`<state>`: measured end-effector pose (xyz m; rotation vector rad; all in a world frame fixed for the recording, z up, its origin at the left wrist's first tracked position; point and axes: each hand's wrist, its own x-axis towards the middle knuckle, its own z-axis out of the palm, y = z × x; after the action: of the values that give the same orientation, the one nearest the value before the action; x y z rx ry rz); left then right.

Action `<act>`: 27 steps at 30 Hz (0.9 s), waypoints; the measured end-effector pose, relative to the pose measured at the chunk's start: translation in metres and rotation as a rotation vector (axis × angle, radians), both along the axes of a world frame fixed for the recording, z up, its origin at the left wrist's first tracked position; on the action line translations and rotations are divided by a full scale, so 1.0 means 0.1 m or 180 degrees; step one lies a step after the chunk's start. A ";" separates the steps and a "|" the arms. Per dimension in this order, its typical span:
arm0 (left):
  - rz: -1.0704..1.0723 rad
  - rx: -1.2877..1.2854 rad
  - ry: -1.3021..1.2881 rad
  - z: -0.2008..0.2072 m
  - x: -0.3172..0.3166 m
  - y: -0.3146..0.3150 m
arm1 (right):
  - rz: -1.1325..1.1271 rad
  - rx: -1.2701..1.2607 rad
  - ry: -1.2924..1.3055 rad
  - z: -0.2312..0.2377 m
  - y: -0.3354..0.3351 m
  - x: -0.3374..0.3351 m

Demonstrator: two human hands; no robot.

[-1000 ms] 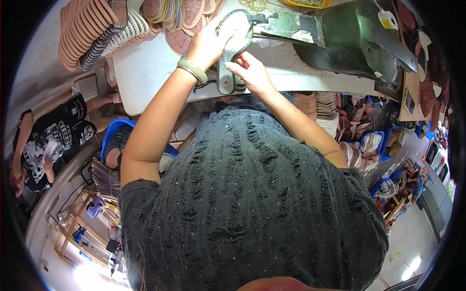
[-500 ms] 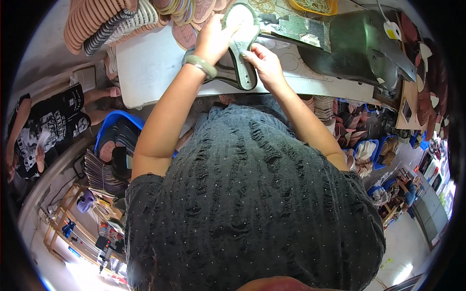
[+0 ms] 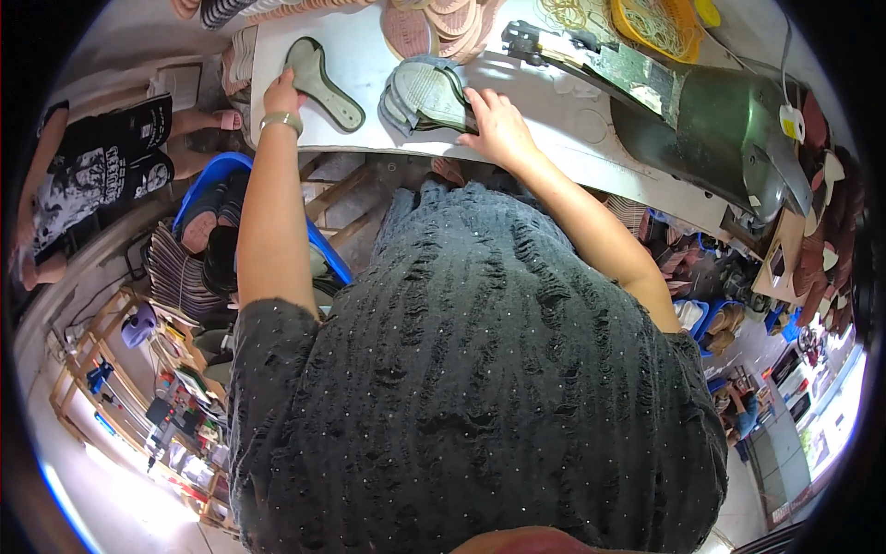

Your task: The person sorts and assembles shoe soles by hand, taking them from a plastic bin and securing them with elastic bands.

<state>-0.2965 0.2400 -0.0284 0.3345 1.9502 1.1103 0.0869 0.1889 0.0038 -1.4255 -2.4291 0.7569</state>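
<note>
At the table's left end, my left hand [image 3: 281, 98] pinches the edge of a pale shoe sole [image 3: 323, 90] with a dark green rim. That sole lies slanted on the white tabletop, its wide end away from me. To its right sits a small pile of grey fabric shoe uppers [image 3: 426, 98] with dark edging. My right hand [image 3: 500, 127] is at the pile's right edge, fingers stretched out and touching it, thumb apart. How the pieces overlap in the pile is hard to make out.
Brown soles [image 3: 411, 32] are stacked at the table's back. A yellow basket of cords [image 3: 657, 32] stands behind a dark green machine [image 3: 729, 129] on the right. Below the table's left side is a blue bin [image 3: 224, 166]. Another person [image 3: 101, 175] is at far left.
My left hand has moved left and nearer with the sole, onto the table's left end. The right hand has let go of the sole and rests at the grey uppers. The view has shifted.
</note>
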 end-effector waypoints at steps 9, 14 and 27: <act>-0.0931 0.0472 0.2193 0.14 0.83 -0.31 | 0.0119 0.0076 -0.0212 0.12 0.04 0.01; -0.0872 0.0510 0.2340 0.04 1.16 -0.68 | 0.0142 -0.0461 0.0617 0.06 0.15 0.15; -0.1706 0.1202 -0.3147 1.15 2.01 -0.59 | -0.0307 -0.3455 0.3635 0.68 -0.07 -0.02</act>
<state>-0.0953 0.1807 0.0868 0.3776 0.7211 0.9902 0.0846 0.1818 0.0717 -0.8061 -1.0152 2.2279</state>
